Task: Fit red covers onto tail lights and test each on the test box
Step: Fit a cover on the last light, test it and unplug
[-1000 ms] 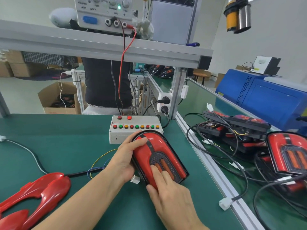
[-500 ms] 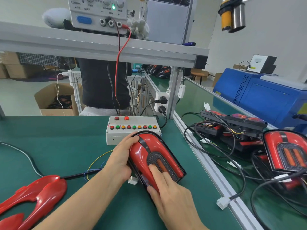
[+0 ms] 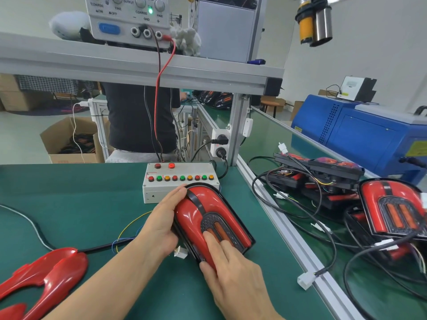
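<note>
A tail light (image 3: 208,213) with a glossy red cover on it lies on the green table, just in front of the grey test box (image 3: 180,181) with its row of coloured buttons. My left hand (image 3: 161,225) holds the light's left edge, fingers reaching up along its rounded top. My right hand (image 3: 233,269) presses flat fingers on the near end of the cover, over the orange lens strips. A white connector (image 3: 180,252) lies beside the light. Loose red covers (image 3: 46,271) lie at the lower left.
A heap of tail lights (image 3: 392,211) and black cables (image 3: 328,229) fills the bench to the right, beyond an aluminium rail (image 3: 288,229). A power supply (image 3: 131,19) sits on the shelf above, its red lead dropping behind the test box. A person stands behind the bench.
Both hands stay on the tail light in the same grip. Only the camera has shifted slightly; the light and the test box have not moved on the table.
</note>
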The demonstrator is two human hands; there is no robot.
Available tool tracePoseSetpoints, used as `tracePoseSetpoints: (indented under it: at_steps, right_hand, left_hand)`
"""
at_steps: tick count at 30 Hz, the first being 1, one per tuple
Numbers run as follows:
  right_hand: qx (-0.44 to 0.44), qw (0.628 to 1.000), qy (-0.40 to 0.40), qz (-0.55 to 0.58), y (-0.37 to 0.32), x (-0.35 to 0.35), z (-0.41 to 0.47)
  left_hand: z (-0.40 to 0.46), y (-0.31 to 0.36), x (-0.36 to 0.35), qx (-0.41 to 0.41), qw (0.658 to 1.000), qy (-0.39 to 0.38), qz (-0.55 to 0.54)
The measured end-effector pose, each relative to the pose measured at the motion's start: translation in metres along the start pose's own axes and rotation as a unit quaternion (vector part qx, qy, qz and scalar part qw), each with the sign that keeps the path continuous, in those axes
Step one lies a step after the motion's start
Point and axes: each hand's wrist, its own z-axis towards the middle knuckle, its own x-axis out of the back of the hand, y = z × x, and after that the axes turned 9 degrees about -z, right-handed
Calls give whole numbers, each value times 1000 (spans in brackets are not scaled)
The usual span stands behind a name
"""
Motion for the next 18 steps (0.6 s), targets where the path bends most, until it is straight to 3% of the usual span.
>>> tracePoseSetpoints:
  at_steps: [18]
  right_hand:
    - [0,1000,6,12,-4,0,-1]
  left_hand:
    - [-10,-1,-6,4,1000,17,-12]
